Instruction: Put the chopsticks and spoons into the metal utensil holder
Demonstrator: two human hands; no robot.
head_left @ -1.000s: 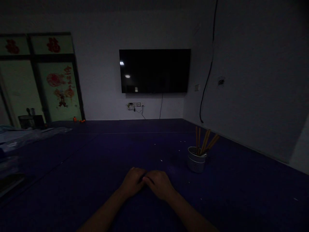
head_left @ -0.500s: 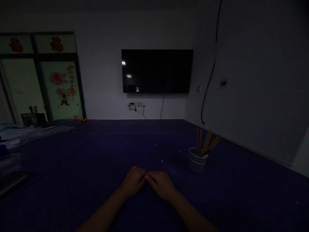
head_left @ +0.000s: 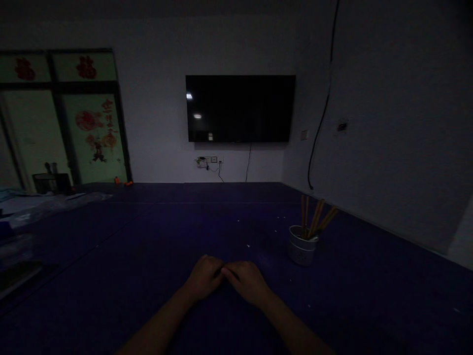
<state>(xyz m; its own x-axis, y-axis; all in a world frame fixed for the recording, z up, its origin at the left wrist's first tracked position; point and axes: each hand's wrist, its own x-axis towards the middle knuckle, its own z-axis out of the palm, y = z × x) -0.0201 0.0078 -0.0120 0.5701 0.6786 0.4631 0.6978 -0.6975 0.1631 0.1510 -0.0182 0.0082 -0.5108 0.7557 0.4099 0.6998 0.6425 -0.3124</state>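
My left hand (head_left: 205, 277) and my right hand (head_left: 244, 281) rest together on the dark blue tabletop (head_left: 177, 236), their fingertips meeting in the middle. Both are closed, with the fingers curled down and the backs facing up. No object shows in either one, though the undersides are hidden. To the right of my right hand, apart from it, stands a light grey cup (head_left: 302, 251) holding several wooden chopsticks (head_left: 315, 219) that lean out at the top.
Small white scraps (head_left: 248, 245) dot the table. At the left lie clear plastic wrapping (head_left: 55, 203) and a dark flat object (head_left: 18, 276). Small orange items (head_left: 117, 181) sit at the far edge. A television (head_left: 240, 108) hangs on the wall beyond; a black cable (head_left: 320, 125) runs down the right wall.
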